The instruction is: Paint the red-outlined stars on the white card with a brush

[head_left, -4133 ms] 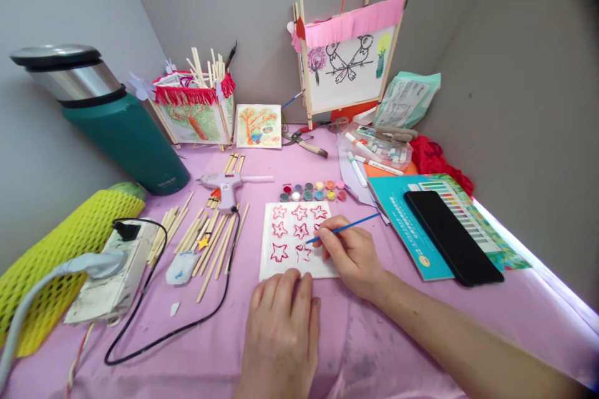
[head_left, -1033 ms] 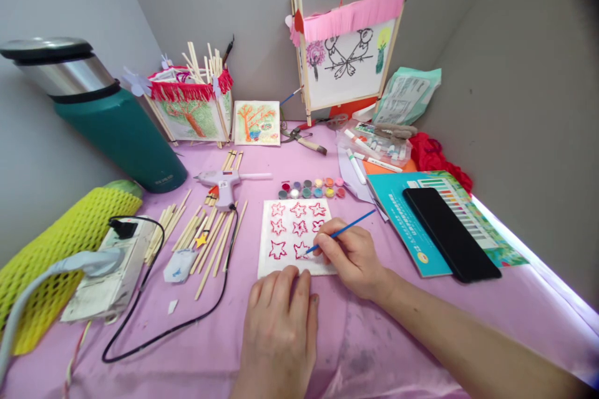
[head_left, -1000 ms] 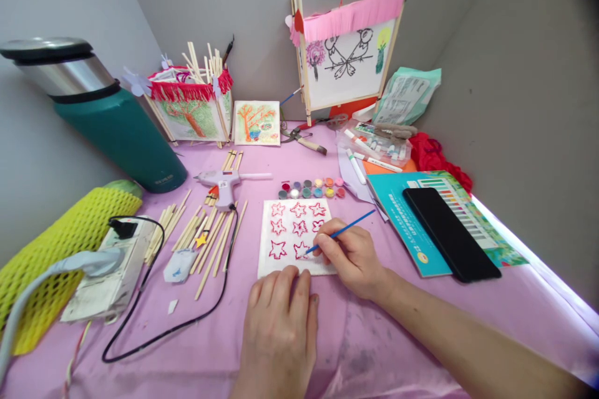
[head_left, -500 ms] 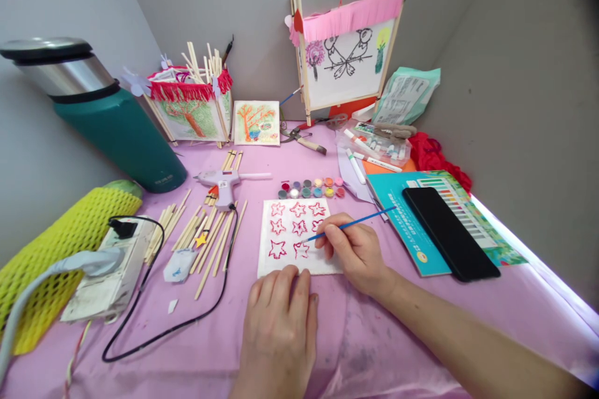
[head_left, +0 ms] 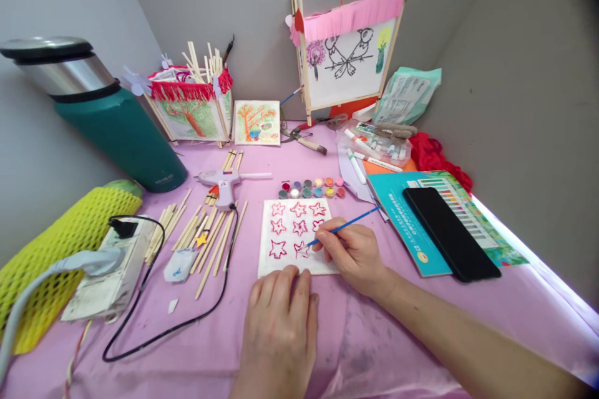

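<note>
A thin blue paintbrush is pinched in my right hand, its tip at a red star outline in the lower row of a white square sheet. Several red star outlines stand in rows on the sheet; my right fingers cover part of its right side. My left hand lies flat, palm down, with its fingertips on the sheet's near edge. Just behind the sheet sit two rows of small paint pots in several colours.
Left are wooden sticks, a glue gun with a black cable, a power strip and a teal bottle. A black phone rests on a blue book at right. Stick-framed drawings stand behind.
The brush has tilted slightly more upright, and its tip has shifted a little right and down along the lower star. My left hand stays in place.
</note>
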A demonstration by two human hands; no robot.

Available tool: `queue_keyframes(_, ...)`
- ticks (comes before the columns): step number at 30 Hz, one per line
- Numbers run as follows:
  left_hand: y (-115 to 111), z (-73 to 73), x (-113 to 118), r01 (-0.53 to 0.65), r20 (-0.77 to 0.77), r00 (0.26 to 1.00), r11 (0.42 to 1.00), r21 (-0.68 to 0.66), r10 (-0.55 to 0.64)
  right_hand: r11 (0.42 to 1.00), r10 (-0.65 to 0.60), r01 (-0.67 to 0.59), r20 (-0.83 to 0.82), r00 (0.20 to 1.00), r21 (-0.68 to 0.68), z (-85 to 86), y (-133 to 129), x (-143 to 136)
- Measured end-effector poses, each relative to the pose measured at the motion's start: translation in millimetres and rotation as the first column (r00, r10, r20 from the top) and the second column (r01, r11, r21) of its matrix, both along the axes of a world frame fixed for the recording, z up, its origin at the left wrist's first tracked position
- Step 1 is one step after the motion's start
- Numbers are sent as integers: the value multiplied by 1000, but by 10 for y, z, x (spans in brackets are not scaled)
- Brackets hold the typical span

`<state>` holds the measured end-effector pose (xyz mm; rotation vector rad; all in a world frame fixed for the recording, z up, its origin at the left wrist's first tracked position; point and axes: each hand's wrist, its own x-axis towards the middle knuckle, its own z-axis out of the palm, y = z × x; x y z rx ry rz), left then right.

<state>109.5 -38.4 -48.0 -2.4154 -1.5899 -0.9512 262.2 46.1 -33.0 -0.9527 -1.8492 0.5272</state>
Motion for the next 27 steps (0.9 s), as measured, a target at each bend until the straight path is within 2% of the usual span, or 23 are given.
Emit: queue_keyframes(27, 4, 12, 2, 2, -3, 1000, 1000, 1, -2, 998, 67, -67, -17, 998, -17, 15, -5, -32)
